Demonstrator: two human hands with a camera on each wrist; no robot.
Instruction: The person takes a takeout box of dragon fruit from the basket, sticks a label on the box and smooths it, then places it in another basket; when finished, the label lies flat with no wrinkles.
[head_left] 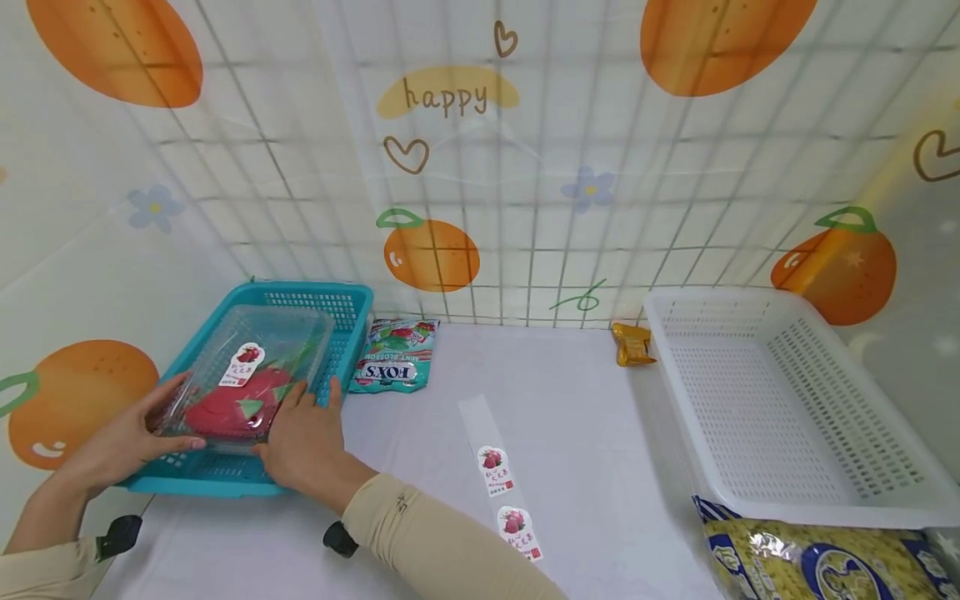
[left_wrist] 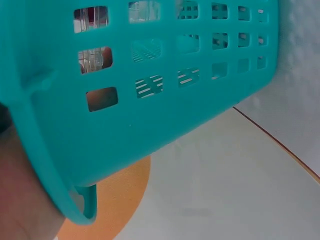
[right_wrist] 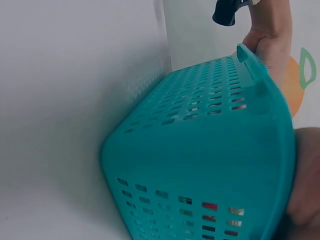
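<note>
A clear plastic box (head_left: 288, 329) holds a red dragon fruit (head_left: 258, 396) and bears a dragon fruit sticker (head_left: 244, 364) on its lid. It sits inside a teal basket (head_left: 360, 333), slightly tilted. My left hand (head_left: 123, 446) grips the box's left front corner, thumb along the front edge. On the right front corner, my right hand (head_left: 311, 446) holds the box, fingers over its side. The basket wall (left_wrist: 150, 120) fills much of the left wrist view and hides most of that hand. In the right wrist view, the basket (right_wrist: 200, 145) also covers the fingers.
A green FOX'S candy bag (head_left: 393, 357) lies against the basket's right side. A strip of stickers (head_left: 493, 471) rests mid-table. Farther right are a small gold-wrapped item (head_left: 633, 344), a white basket (head_left: 667, 375) and a yellow pasta bag (head_left: 817, 558). A fruit-print cloth (head_left: 525, 208) hangs behind.
</note>
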